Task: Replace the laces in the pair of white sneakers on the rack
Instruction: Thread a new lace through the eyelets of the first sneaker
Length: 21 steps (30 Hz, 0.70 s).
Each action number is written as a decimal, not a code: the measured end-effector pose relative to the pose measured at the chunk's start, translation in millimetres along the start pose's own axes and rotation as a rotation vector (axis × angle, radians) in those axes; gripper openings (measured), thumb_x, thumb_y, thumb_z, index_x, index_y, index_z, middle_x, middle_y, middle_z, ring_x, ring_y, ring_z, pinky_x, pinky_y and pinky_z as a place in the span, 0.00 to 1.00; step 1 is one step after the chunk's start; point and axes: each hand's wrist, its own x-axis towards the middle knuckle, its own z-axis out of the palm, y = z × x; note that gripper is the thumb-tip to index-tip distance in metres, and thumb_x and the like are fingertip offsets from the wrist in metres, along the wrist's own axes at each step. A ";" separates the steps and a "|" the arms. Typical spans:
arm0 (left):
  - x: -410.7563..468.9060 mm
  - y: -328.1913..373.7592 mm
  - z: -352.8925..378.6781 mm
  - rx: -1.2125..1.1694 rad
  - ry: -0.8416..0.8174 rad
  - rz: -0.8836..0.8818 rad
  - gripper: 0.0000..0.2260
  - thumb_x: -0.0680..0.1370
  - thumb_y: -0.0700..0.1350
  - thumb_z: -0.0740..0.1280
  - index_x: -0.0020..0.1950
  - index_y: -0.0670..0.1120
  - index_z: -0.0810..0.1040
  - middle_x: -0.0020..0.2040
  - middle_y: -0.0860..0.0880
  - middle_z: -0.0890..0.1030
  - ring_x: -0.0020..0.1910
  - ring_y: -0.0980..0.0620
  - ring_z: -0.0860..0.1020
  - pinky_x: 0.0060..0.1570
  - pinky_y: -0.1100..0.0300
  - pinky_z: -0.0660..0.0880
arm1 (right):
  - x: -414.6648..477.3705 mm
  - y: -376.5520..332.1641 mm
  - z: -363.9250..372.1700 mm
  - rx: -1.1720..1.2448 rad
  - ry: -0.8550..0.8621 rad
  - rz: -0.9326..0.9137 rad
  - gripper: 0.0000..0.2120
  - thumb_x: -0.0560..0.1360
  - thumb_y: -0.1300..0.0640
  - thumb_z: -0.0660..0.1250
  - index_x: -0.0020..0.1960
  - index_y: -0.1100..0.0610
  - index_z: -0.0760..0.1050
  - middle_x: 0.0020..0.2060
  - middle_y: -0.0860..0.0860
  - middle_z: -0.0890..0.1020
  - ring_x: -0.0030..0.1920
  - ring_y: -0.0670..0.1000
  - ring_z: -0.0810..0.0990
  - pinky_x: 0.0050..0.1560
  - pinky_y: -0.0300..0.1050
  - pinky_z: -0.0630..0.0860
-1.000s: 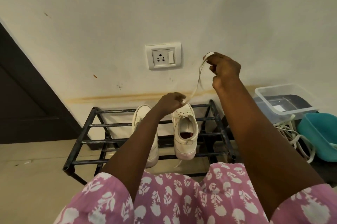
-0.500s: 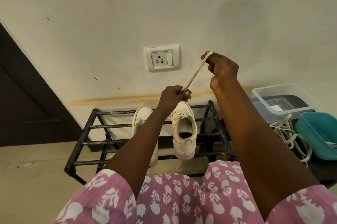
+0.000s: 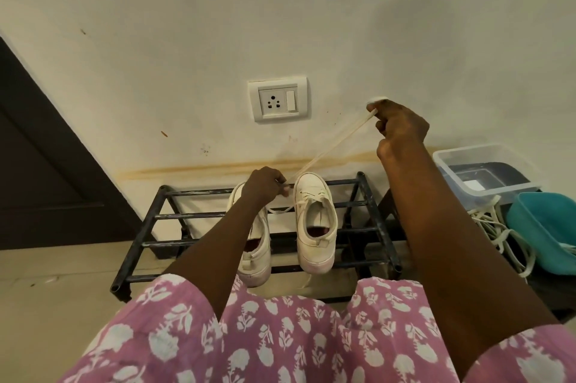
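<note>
Stretched longer now, the lace (image 3: 330, 150) slants taut from the left hand (image 3: 265, 186), pinching it by the sneaker (image 3: 314, 220), up to the pinching right hand (image 3: 397, 130).

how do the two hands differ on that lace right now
The left hand sits low, just above the white sneakers; the right hand is raised in front of the wall. The left hand pinches the lace near the sneakers; the right hand pinches its upper end. Both hold the same lace, pulled straight between them.
</note>
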 end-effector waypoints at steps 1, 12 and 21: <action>-0.6 -2.7 -1.5 0.046 -0.012 -0.015 0.07 0.72 0.42 0.72 0.49 0.42 0.83 0.49 0.44 0.83 0.51 0.48 0.78 0.46 0.60 0.69 | -0.1 -0.4 -0.7 -0.005 -0.010 -0.001 0.01 0.70 0.62 0.73 0.41 0.60 0.81 0.31 0.48 0.79 0.31 0.44 0.70 0.34 0.36 0.68; -6.5 -1.2 -6.1 0.130 0.015 0.008 0.17 0.73 0.34 0.69 0.62 0.42 0.76 0.59 0.44 0.80 0.59 0.44 0.77 0.60 0.52 0.72 | -1.7 9.9 -10.4 -0.096 -0.116 -0.137 0.04 0.74 0.67 0.67 0.47 0.62 0.79 0.36 0.52 0.81 0.30 0.41 0.74 0.24 0.30 0.64; -21.2 80.6 -7.8 -0.832 -0.133 0.268 0.16 0.81 0.46 0.60 0.60 0.35 0.76 0.54 0.37 0.81 0.52 0.44 0.81 0.58 0.56 0.76 | -13.9 60.8 7.7 -0.245 -0.342 -0.108 0.11 0.69 0.73 0.68 0.35 0.58 0.78 0.32 0.52 0.81 0.29 0.44 0.80 0.28 0.31 0.73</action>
